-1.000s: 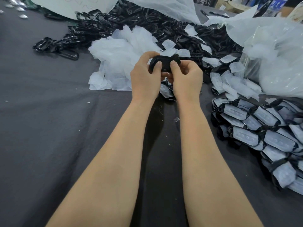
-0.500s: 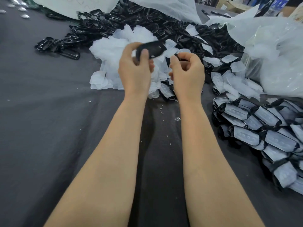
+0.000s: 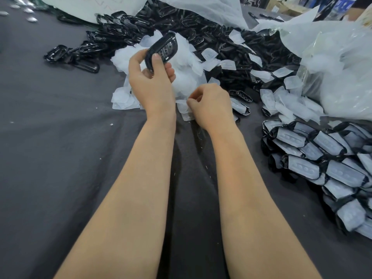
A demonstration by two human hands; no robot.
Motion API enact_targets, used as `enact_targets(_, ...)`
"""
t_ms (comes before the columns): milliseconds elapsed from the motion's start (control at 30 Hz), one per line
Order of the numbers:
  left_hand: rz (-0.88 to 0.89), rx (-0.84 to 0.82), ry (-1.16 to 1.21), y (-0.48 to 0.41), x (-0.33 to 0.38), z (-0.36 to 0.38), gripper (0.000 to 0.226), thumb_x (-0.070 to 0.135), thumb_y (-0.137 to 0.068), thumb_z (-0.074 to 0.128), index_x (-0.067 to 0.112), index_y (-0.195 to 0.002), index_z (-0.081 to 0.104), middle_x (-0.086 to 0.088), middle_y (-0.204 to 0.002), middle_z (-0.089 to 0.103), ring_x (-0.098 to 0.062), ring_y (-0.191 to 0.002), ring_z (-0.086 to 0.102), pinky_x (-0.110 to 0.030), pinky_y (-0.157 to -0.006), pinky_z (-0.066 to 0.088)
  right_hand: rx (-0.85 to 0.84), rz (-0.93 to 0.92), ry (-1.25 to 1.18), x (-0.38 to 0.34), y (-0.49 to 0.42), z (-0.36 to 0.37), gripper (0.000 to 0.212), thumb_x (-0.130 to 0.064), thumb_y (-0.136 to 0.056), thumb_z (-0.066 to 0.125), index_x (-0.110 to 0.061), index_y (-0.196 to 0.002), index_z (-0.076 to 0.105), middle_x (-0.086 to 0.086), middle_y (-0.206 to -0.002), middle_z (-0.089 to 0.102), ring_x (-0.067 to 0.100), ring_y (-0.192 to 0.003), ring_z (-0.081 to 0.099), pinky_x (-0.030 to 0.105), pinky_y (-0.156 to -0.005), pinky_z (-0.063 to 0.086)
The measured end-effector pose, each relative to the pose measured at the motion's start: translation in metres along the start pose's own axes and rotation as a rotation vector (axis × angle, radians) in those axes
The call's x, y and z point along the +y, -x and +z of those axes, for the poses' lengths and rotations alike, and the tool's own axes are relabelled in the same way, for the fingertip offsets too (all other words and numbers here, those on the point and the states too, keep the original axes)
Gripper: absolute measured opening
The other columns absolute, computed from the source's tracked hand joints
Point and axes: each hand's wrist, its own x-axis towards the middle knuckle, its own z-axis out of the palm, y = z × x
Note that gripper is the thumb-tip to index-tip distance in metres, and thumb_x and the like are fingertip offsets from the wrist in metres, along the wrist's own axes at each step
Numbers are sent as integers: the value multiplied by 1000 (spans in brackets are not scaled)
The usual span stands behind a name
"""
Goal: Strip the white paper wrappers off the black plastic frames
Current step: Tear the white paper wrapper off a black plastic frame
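My left hand (image 3: 150, 77) grips a bare black plastic frame (image 3: 162, 50) and holds it up above the heap of stripped white wrappers (image 3: 181, 63). My right hand (image 3: 211, 103) is lower and to the right, with its fingers curled. Its thumb and forefinger pinch a white paper wrapper (image 3: 184, 107) at the near edge of that heap. Still-wrapped frames (image 3: 322, 156) lie stacked at the right. A pile of bare black frames (image 3: 124, 31) spreads across the back.
The work surface is a dark grey cloth (image 3: 60, 158). Clear plastic bags (image 3: 342, 67) bulge at the right rear. A white sheet (image 3: 181, 3) covers the far end. Loose wrappers and frames (image 3: 281, 101) are scattered between the piles.
My hands have parted. The left lifted the black frame up and tilted it, while the right dropped toward the cloth with the wrapper.
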Motion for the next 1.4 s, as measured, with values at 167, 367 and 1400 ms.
enact_targets(167, 16, -8, -10, 1, 0, 1, 11, 5, -97, 49, 13, -104, 50, -4, -70, 57, -6, -59, 59, -21, -61, 52, -26, -28, -36, -3, 2, 3, 34, -30, -87, 63, -20, -119, 58, 6, -117, 60, 27, -114, 52, 43, -97, 44)
enact_targets(367, 46, -58, -64, 3, 0, 2, 9, 5, -97, 49, 11, -102, 52, -6, -69, 57, -11, -62, 60, -24, -62, 54, -16, -34, 200, -11, 5, 11, 25, -34, -90, 56, -27, -114, 62, 6, -125, 50, 32, -121, 41, 43, -96, 32)
enact_targets(1400, 193, -81, -199, 4, -1, 1, 10, 6, -96, 49, 13, -102, 53, 8, -65, 58, -2, -57, 59, -29, -67, 54, 139, -117, -606, -4, 2, 4, 12, -7, -87, 55, -15, -91, 63, -13, -78, 58, -1, -67, 53, 8, -61, 40)
